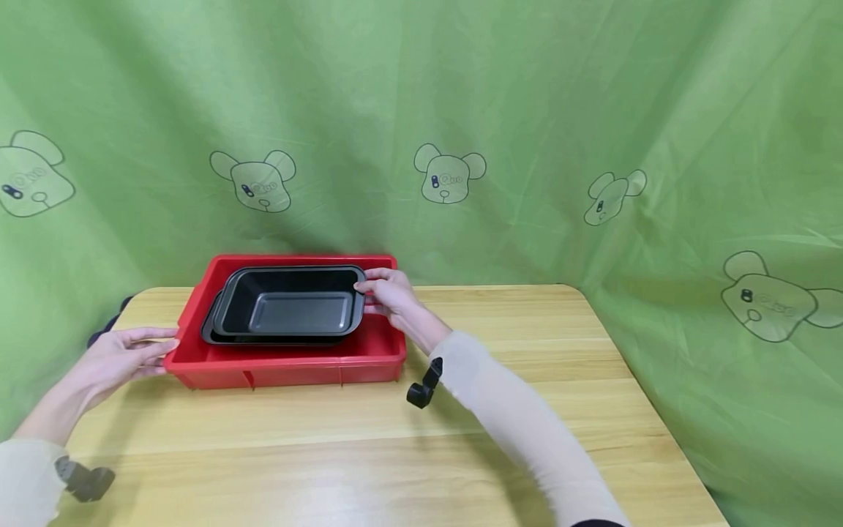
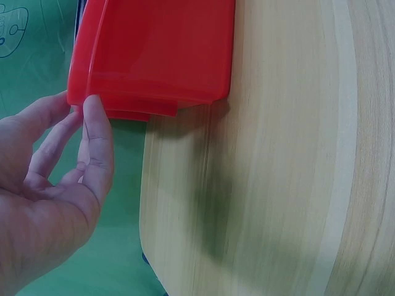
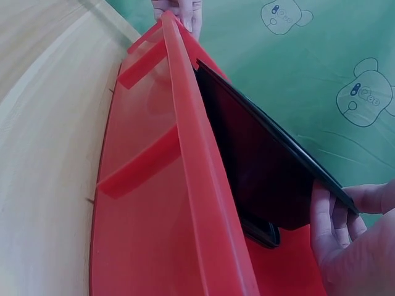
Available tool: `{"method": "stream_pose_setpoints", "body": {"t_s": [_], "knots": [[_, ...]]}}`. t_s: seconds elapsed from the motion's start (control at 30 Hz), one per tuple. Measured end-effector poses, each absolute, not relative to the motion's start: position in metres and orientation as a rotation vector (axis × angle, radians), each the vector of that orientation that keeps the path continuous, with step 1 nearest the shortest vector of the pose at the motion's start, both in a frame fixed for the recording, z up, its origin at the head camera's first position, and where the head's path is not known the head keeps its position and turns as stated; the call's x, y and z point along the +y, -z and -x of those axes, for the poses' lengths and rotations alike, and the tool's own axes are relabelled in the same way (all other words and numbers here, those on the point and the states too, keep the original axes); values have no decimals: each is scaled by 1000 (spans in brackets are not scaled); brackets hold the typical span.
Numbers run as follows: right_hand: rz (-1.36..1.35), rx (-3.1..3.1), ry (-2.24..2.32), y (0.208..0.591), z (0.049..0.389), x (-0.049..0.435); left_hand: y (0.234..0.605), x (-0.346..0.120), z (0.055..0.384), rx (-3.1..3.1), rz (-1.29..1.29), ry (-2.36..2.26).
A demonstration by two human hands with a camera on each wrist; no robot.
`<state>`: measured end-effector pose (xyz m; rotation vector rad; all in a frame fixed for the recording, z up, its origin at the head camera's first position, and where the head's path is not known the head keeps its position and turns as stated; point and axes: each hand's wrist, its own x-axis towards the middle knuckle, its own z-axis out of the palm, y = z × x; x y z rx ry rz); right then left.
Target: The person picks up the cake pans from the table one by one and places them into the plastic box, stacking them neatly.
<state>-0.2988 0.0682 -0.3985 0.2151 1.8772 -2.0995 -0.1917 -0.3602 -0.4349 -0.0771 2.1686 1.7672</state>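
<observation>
A red plastic bin [image 1: 296,374] stands at the table's back left. In it, a black loaf pan [image 1: 303,313] sits raised at its right end over a second dark pan [image 3: 266,233], whose edge shows beneath it. My right hand [image 1: 393,296] pinches the upper pan's right rim, thumb inside and fingers underneath. At the bin's front left corner, my left hand [image 1: 121,357] holds the rim between thumb and fingers, as the left wrist view also shows. The lower pan is mostly hidden by the upper one.
The light wooden table [image 1: 316,454] has rounded back corners. Behind it and at both sides hangs a green curtain [image 1: 514,95] with printed bear heads. A dark blue object [image 1: 108,322] shows partly past the table's left edge, behind the left hand.
</observation>
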Motion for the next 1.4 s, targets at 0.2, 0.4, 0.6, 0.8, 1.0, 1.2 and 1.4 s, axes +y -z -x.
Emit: {"method": "stream_pose_setpoints", "body": {"t_s": [0.2,0.4,0.6,0.8,1.0,1.2,1.4], "knots": [[-215,1871,2099,404,302,64,434,-359,190,2152,93,-1779],[-231,1870,2082,408,303,59,434,-359,190,2148,92,-1791],[-214,1897,2065,410,301,56,434,-358,189,2149,90,-1795],[-248,1879,2044,412,301,55,433,-358,189,2150,97,-1791],[-253,1851,2023,420,306,55,432,-357,190,2175,96,-1766],[-226,1873,1987,422,306,56,431,-357,190,2185,96,-1755],[-222,1901,1966,423,307,54,431,-358,191,2181,94,-1759]]}}
